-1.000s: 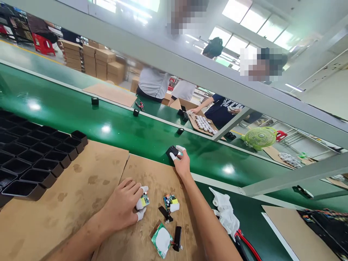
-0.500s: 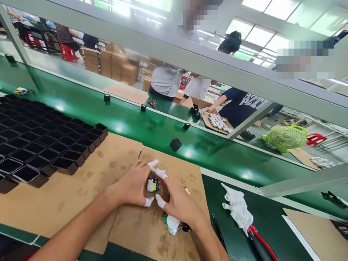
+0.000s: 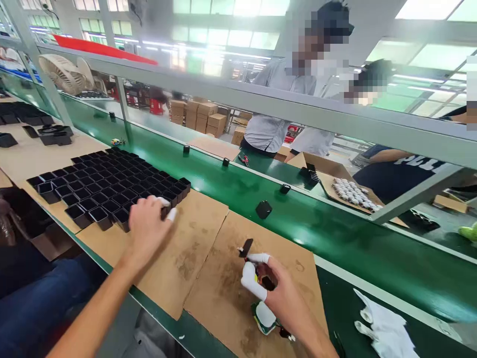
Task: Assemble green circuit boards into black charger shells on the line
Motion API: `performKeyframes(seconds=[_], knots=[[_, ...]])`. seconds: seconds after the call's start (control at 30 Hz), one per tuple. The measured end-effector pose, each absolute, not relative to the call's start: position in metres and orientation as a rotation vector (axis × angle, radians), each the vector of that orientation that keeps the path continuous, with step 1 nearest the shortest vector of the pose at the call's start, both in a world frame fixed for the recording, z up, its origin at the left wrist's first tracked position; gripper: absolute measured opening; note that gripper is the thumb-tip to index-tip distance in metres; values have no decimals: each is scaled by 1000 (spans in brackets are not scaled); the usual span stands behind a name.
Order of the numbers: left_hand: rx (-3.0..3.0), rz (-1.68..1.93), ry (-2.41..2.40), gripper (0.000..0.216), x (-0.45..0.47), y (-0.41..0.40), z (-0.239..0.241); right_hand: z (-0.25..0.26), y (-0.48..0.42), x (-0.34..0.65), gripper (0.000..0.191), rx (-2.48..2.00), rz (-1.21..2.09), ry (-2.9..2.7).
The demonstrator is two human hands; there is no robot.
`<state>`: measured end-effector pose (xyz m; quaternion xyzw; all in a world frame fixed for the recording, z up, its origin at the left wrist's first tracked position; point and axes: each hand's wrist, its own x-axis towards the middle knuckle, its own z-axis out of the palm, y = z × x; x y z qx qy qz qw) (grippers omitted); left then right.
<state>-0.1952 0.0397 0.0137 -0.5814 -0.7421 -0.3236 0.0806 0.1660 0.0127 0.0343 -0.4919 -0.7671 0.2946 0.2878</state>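
Observation:
My left hand, with white finger cots on its tips, is at the near right edge of a block of open-topped black plastic cases. Its thumb and forefinger close around one black case, partly hidden by the fingers. Over the cardboard, my right hand pinches a small circuit board with a yellow part; the fingers cover most of it. A flat black piece sticks out just beyond those fingertips. Below that hand lies another circuit board with a white pad and green edge.
Behind the cardboard mat runs a green conveyor belt carrying a black cube-shaped unit and smaller black ones. White gloves lie at right. A grey metal rail crosses above; co-workers stand beyond, near a box of white-topped parts.
My hands were together around the circuit board; now the left has moved away to the black cases while the right keeps the board. The view has swung left.

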Motion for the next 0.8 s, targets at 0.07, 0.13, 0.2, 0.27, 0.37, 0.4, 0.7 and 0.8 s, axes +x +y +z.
performKeyframes(seconds=[0.07,0.13,0.2,0.27,0.37,0.4,0.7,0.8], knots=[[-1693,-876,-2260,33,-215,24,7,36,-4,168,39,-1248,1065,-1909],[-1743,-806,-2259,28,-228,16,-2,33,-13,167,48,-1187,1201,-1817],[-1810,-767,-2239,24,-233,12,-9,27,-16,167,52,-1169,1175,-1775],[-1864,-764,-2207,23,-227,6,-9,22,-16,168,55,-1143,1128,-1725],[-2026,-800,-2099,22,-196,-6,1,19,-16,174,59,-1047,1189,-1607],[-2139,-815,-2035,19,-179,-9,5,18,-16,177,60,-1007,1229,-1557],[-3135,-1322,-1573,49,-49,36,-14,17,-11,197,64,-847,1280,-1232],[-3142,-1511,-1600,57,-45,44,-27,21,-11,199,64,-853,1261,-1217]])
